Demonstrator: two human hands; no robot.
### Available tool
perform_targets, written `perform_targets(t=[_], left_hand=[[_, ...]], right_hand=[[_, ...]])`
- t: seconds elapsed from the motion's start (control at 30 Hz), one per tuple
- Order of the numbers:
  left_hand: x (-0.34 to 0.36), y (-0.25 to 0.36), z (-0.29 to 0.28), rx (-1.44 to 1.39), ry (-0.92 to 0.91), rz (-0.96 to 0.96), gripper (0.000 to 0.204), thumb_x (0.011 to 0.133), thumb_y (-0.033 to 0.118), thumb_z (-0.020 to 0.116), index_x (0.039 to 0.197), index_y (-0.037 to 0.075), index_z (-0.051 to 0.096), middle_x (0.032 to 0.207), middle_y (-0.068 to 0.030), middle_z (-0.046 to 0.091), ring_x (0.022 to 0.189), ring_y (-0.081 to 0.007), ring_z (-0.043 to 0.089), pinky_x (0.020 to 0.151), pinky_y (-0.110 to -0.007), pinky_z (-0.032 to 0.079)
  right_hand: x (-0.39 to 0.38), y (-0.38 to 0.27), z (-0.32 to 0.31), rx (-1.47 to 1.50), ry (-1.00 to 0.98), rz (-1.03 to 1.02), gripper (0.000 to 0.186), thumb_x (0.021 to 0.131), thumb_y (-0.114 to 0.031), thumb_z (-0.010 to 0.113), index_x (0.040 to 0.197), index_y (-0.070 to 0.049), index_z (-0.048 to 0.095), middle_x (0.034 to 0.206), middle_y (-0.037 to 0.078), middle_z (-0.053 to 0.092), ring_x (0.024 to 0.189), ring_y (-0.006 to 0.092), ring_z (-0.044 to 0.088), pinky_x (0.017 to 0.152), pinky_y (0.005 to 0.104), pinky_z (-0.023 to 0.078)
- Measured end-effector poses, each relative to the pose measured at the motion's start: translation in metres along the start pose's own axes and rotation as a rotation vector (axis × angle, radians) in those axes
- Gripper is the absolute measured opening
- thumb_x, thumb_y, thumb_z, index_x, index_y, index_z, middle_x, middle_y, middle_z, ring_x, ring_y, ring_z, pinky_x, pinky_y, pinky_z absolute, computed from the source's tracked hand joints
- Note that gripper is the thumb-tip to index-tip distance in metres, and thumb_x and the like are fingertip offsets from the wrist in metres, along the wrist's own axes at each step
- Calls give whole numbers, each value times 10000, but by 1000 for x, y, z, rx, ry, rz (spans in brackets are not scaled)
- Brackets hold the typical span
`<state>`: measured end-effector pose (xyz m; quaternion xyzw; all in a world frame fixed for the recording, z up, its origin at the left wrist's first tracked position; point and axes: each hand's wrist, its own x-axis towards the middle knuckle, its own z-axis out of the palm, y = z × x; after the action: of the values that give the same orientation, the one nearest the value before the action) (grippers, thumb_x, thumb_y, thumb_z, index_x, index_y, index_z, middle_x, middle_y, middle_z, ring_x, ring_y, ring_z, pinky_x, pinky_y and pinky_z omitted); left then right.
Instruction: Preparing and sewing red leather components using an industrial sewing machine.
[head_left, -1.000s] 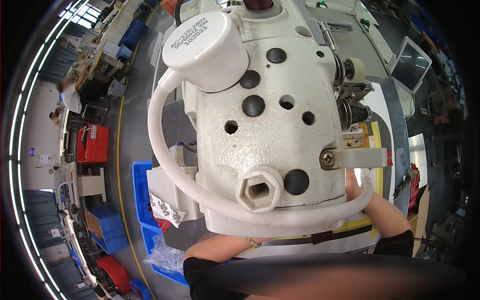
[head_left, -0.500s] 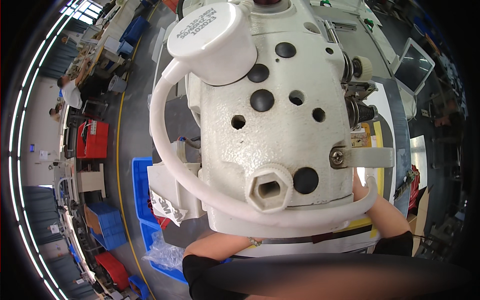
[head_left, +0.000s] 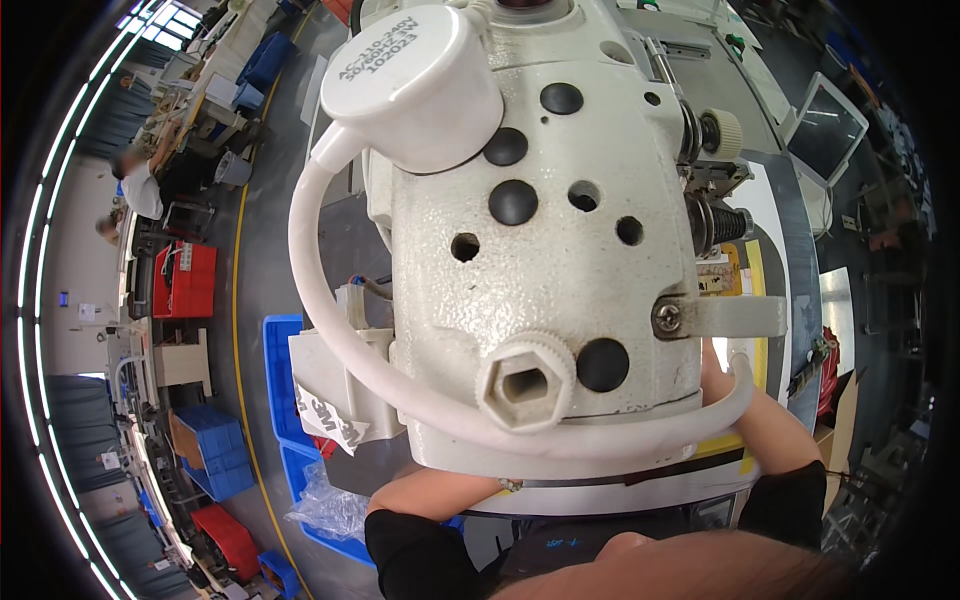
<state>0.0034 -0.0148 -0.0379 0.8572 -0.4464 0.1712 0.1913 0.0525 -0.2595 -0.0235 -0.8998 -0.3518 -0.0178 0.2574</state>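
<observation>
A white sewing machine head (head_left: pixel 540 280) fills the middle of the head view, with black round plugs, open holes and a white hexagonal fitting (head_left: pixel 525 382). On its top left a white cylindrical lamp (head_left: pixel 410 90) feeds a pale bent tube (head_left: pixel 325 285) that curves round the machine's near end. My left forearm (head_left: pixel 435 492) reaches in from below and goes behind the machine's lower edge, which hides my left hand. Along the right side comes my right forearm (head_left: pixel 772 430). Only a sliver of my right hand (head_left: pixel 713 375) shows beside the machine, its fingers hidden.
Blue crates (head_left: pixel 285 385) stand left of the machine, with clear plastic wrap (head_left: pixel 335 508) over one. Right of the machine are a metal bracket (head_left: pixel 740 316), a tension knob (head_left: pixel 720 135) and a white-framed panel (head_left: pixel 830 130). Co-workers (head_left: pixel 140 190) sit at benches far left.
The machine appears slightly further left in the view. Both my arms stay reached around it, with little visible movement.
</observation>
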Motion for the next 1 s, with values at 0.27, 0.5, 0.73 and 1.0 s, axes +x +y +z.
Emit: perform_targets(t=[0.27, 0.5, 0.73, 1.0], left_hand=[[-1, -2, -4, 37, -63, 68, 373, 839, 243, 649, 1117, -5, 622, 1281, -147, 566, 995, -164, 633, 633, -229, 499], [2, 1, -10, 21, -134, 19, 386, 869, 235, 622, 1158, -20, 607, 1268, -158, 569, 1052, -187, 621, 705, -245, 511], [-2, 11, -15, 141, -220, 56, 407, 903, 237, 591, 1215, -24, 581, 1261, -166, 570, 1121, -227, 597, 811, -265, 508], [8, 1, -19, 452, -521, 305, 416, 946, 261, 503, 1252, -21, 498, 1289, -231, 494, 1184, -358, 534, 951, -428, 487]], right_hand=[[2, -2, -1, -16, 6, 7, 307, 808, -129, 550, 1090, -183, 657, 1215, 37, 636, 1144, 181, 567, 913, 504, 240], [-3, -1, -1, 15, -17, 18, 332, 802, -156, 566, 1119, -208, 653, 1230, 25, 632, 1154, 190, 561, 936, 488, 217], [1, -3, 4, -17, -4, 28, 348, 794, -159, 585, 1131, -211, 653, 1232, 23, 634, 1167, 195, 557, 931, 472, 223], [1, 2, 1, 14, -6, -7, 305, 784, -153, 605, 1080, -186, 665, 1184, 17, 657, 1128, 188, 586, 905, 479, 253]])
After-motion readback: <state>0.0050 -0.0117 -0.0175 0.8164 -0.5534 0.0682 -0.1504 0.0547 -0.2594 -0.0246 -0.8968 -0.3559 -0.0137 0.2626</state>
